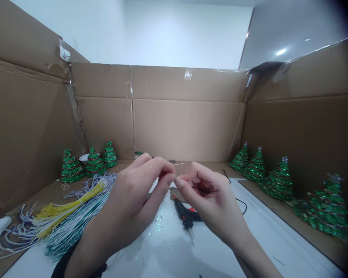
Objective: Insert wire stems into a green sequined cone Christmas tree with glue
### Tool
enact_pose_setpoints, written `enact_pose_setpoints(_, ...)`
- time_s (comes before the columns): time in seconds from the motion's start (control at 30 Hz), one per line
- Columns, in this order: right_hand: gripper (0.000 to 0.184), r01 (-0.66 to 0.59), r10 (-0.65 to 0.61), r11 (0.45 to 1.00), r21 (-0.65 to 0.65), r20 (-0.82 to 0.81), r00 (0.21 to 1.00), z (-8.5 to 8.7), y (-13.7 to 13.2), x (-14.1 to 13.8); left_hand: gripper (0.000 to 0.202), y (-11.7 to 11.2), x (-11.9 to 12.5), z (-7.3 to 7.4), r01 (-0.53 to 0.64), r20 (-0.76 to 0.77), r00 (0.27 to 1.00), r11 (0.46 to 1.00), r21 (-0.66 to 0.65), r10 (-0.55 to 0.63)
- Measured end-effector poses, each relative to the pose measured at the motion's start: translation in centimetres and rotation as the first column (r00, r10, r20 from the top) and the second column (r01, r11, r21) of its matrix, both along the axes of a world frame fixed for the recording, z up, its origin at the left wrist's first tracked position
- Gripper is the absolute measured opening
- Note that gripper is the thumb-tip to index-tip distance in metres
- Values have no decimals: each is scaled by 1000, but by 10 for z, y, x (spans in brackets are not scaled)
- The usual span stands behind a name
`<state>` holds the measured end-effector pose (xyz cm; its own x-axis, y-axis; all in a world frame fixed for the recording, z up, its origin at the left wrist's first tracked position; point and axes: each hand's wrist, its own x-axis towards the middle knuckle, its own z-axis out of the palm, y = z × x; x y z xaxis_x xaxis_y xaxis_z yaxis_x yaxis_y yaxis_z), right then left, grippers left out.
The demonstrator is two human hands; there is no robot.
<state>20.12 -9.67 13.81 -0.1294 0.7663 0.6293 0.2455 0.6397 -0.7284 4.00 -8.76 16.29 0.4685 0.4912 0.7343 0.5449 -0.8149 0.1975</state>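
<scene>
Cardboard walls (188, 127) enclose the work area on the left, far and right sides, joined with clear tape at the seams. A white table (261, 231) forms the floor of the near and middle area, with brown cardboard strips along its left and right edges.

Right side: a row of green glitter trees (280, 179) stands along the right wall, running from far to near, each upright. Far left: three smaller green trees (94, 162) stand close together, with a white bowl (83, 157) partly hidden among them.

Near left: a bundle of wires (72, 216) lies fanned on the table - white, green and yellow strands - and reaches under the left forearm.

Centre: the left hand (133, 193) and the right hand (211, 197) meet above the table, fingertips touching. Each hand has thumb and forefinger pressed together in a tight pinch, the remaining fingers curled. A small piece (176, 178) sits exactly at the junction of the two pinches, held from both sides and almost wholly covered - too small to identify.

Below the hands, a black glue gun (185, 216) lies on the table, nozzle toward the near edge, its black cord (243, 204) running off to the far right. Green glitter specks (159, 227) are scattered on the white surface just left of the gun.
</scene>
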Motion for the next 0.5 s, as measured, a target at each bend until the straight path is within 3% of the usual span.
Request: enact_pose_setpoints(0.5,29,-58,58,998,-9,11,998,-1,3,2,16,0,-1,-2,12,-3,1000,999,33,-12)
